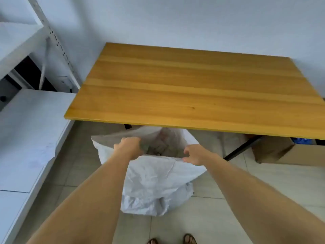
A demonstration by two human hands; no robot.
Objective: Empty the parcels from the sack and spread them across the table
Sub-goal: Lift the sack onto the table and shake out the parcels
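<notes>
A white woven sack point(154, 182) stands on the tiled floor just in front of the wooden table point(184, 85), its mouth held open. My left hand point(131, 146) grips the sack's rim on the left side, fingers curled over the edge. My right hand point(193, 154) pinches the near rim on the right. Parcels point(163, 146) show dimly inside the sack's mouth, blurred and partly hidden. The table top bears nothing.
A white shelf unit point(26, 129) runs along the left, with a metal rack upright point(52, 37) behind it. A cardboard box point(281, 152) sits under the table at the right, beside a black table leg point(241, 148). My feet show at the bottom edge.
</notes>
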